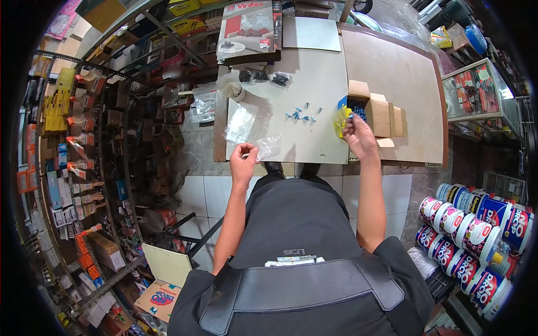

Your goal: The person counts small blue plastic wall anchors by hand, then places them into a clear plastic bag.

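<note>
My left hand point(244, 163) is closed, pinching the edge of a clear plastic bag point(270, 147) at the table's near edge. Over the near left side of an opened cardboard box point(384, 117) is my right hand point(361, 139), its fingers drawn together. A small blue screw shows at those fingertips, partly hidden by them. Inside the box lie many blue screws point(357, 108), and yellow wrapping point(339, 121) covers its left side. Between my hands, farther back, a loose group of blue screws point(302, 116) is scattered on the table point(319, 67).
More clear bags point(241, 124) lie left of the screws, beside a small tub point(234, 91) and bags of black parts point(280, 79). A Vinilex box point(246, 31) stands at the back. Stocked shelves point(84, 140) line the left; paint pails point(476, 238) are stacked at right.
</note>
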`<state>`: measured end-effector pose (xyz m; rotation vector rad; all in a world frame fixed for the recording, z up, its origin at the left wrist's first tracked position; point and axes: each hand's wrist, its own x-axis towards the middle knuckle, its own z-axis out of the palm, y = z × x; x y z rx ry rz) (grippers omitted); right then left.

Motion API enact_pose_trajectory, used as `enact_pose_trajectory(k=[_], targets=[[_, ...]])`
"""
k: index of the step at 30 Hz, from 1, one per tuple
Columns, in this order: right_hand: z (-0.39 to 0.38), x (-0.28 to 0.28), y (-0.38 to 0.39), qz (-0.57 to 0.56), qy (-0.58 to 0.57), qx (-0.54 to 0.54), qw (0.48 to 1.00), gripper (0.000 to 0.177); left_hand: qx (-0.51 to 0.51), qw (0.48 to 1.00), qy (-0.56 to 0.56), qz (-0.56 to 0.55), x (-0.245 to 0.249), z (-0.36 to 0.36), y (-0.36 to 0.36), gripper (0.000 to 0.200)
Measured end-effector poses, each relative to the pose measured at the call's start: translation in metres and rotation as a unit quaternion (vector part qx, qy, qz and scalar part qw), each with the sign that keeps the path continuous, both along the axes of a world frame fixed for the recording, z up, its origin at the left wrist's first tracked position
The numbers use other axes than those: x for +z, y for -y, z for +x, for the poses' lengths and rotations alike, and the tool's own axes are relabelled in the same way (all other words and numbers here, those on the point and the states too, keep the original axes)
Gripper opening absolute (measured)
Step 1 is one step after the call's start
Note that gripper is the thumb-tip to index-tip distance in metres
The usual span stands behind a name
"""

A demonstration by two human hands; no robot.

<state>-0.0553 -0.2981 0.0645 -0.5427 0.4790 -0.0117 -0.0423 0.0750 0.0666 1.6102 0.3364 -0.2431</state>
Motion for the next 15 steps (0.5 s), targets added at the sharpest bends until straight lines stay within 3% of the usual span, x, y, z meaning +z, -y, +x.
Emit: enact_pose_trajectory(k=[5,6,8,11,15], targets=[[0.004,-0.037,-0.059,-0.135,-0.105,0.138,0.975,0.018,0.011,1.0,-0.004,-0.01,-0.002,-0.003,-0.005,0.01],[0.005,-0.052,-0.07,-0.135,-0.106,0.14,0.975,0.018,0.013,1.0,-0.004,-0.01,-0.003,-0.004,-0.007,0.01],[0.009,-0.076,-0.087,-0.268,-0.173,0.15,0.936,0.02,0.02,1.0,0.0,-0.017,-0.003,-0.006,-0.01,0.01],[0.021,-0.084,-0.103,-0.341,-0.239,0.147,0.897,0.016,0.033,0.999,0.0,-0.006,0.002,-0.008,-0.013,0.01],[0.036,-0.097,-0.113,-0.307,-0.218,0.066,0.924,0.021,0.023,1.0,-0.002,0.01,-0.002,-0.012,-0.022,0.011]])
